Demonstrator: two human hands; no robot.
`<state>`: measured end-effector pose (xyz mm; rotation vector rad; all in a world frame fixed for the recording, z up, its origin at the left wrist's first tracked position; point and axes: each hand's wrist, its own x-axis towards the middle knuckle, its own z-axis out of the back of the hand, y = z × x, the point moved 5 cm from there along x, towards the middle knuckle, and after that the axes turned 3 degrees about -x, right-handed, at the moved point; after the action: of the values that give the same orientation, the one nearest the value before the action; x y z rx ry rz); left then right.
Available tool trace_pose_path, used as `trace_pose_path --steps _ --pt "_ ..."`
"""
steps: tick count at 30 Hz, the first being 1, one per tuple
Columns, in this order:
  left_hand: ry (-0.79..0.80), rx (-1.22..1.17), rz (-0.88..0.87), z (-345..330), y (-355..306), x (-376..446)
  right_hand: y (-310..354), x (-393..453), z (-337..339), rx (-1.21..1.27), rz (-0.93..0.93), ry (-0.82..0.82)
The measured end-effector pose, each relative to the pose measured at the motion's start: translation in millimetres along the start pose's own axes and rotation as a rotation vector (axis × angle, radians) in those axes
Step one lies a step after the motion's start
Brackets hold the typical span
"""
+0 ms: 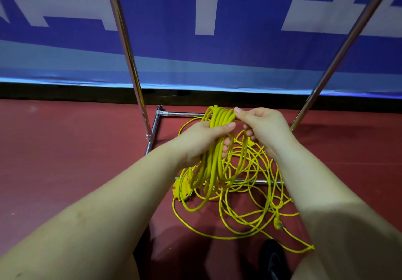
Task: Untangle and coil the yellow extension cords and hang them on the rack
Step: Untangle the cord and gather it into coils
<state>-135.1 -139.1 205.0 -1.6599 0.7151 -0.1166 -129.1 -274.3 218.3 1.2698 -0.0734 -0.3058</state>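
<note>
Red floor (65,160) fills mid-frame; at centre my left hand (202,140) grips the coil (214,149), my right hand (261,129) pinches its top, tangled cord (250,203) below.

Coiled bundle of yellow extension cord (214,142): several thick loops gathered upright, held above floor, lower loops hanging. Loose yellow cord tangle (245,201): thin strands sprawled on red floor, lying across rack base bar. Yellow socket block (181,189) at tangle's left edge. Plug (278,225) at right. Chrome rack (128,46): two slanted uprights, base bars on floor.
</note>
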Motion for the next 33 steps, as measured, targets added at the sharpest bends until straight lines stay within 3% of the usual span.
trace_pose_path --steps 3,6,9,12,20,22,27,30,33 --pt "-0.049 -0.078 0.004 6 -1 2 1 -5 -4 -0.063 -0.045 0.068" --pt "-0.124 -0.228 0.011 14 -3 5 -1 -17 -18 -0.177 -0.183 0.316" --pt "-0.200 -0.409 0.000 24 -7 6 -8 -30 -34 -0.394 -0.078 0.492" --pt "-0.261 -0.510 -0.037 31 -12 4 -7 -34 -39 -0.563 0.228 0.408" --pt "-0.389 -0.591 -0.101 44 -23 -1 15 -44 -35 -0.776 0.647 0.044" --pt "-0.396 -0.584 -0.103 44 -23 -3 13 -42 -32 -0.774 0.616 0.033" --pt "-0.429 -0.636 -0.111 54 -25 -4 -12 -31 -26 -0.689 0.262 0.150" --pt "-0.420 -0.675 -0.120 56 -23 -3 -24 -33 -34 -0.726 0.189 0.253" --pt "-0.435 -0.683 -0.123 59 -21 -1 -34 -36 -45 -0.600 0.130 0.347"
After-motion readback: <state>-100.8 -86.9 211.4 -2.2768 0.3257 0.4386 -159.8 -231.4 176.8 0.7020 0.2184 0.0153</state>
